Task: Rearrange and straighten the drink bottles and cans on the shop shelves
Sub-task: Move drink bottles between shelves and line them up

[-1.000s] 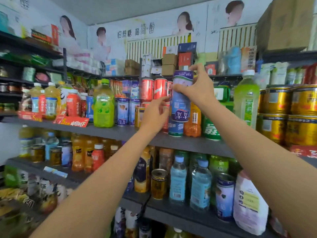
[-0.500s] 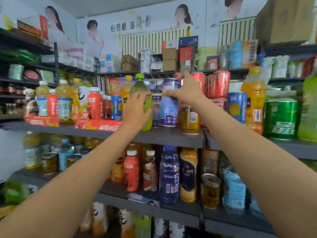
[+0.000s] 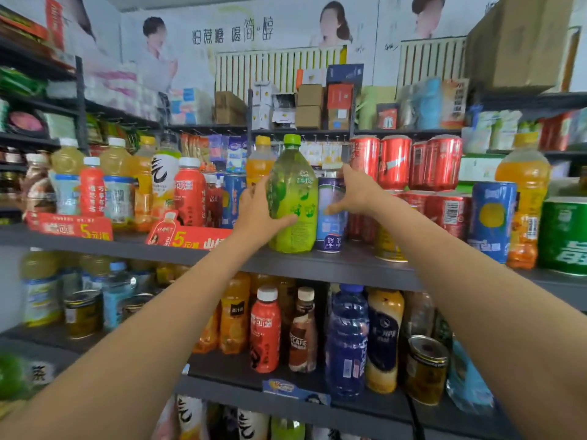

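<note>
Green-capped bottle (image 3: 293,198) gripped beside price card (image 3: 187,236) reading "5".

bottle (image 3: 293,198) left of can (image 3: 330,214), touching | both on shelf (image 3: 333,268)

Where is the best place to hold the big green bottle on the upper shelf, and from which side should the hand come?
Probably the wide lower body of the green bottle, from its left front, where the left hand grips it. The blue can, held by the right hand, stands close on its right, leaving little room there, and the narrow neck would let this tall upright bottle tip.
</note>
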Demonstrator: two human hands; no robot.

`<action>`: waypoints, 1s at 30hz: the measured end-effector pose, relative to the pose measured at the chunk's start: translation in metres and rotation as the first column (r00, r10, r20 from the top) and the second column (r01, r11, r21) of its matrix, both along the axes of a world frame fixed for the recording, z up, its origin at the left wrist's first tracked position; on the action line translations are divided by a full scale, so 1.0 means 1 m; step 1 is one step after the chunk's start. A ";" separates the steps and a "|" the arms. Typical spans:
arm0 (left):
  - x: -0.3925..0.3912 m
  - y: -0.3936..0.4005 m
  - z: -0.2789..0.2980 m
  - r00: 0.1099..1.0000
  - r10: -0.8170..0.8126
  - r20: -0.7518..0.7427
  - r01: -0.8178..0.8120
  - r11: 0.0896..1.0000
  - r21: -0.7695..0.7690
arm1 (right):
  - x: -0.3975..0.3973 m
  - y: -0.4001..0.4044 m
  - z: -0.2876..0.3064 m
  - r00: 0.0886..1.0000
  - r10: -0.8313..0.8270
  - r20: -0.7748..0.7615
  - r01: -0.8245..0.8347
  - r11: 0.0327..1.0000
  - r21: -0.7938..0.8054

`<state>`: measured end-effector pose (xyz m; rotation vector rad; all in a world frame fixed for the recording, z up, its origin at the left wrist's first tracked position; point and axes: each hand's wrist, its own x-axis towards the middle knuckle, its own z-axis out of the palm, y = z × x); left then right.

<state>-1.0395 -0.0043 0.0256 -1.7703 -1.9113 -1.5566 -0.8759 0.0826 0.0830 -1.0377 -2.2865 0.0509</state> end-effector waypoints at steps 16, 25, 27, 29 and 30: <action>-0.014 0.012 0.005 0.978 -0.111 0.176 0.133 0.984 -0.121 | -0.008 -0.002 0.027 0.992 -0.041 -0.122 0.062 0.982 0.176; -0.008 -0.003 -0.002 0.978 -0.003 0.207 -0.003 1.000 0.030 | -0.060 -0.043 0.026 0.974 0.073 -0.214 -0.086 0.995 -0.054; -0.016 -0.015 -0.001 0.972 -0.059 0.228 0.046 0.997 0.064 | -0.062 -0.042 0.020 0.970 0.049 -0.239 -0.054 0.998 -0.018; -0.023 -0.025 -0.001 0.963 -0.124 0.240 0.107 0.991 0.082 | -0.057 -0.044 0.019 0.951 0.074 -0.300 -0.082 0.997 -0.014; -0.024 -0.029 -0.001 0.960 -0.145 0.239 0.130 0.988 0.080 | -0.054 -0.046 0.019 0.938 0.110 -0.328 -0.117 0.993 -0.004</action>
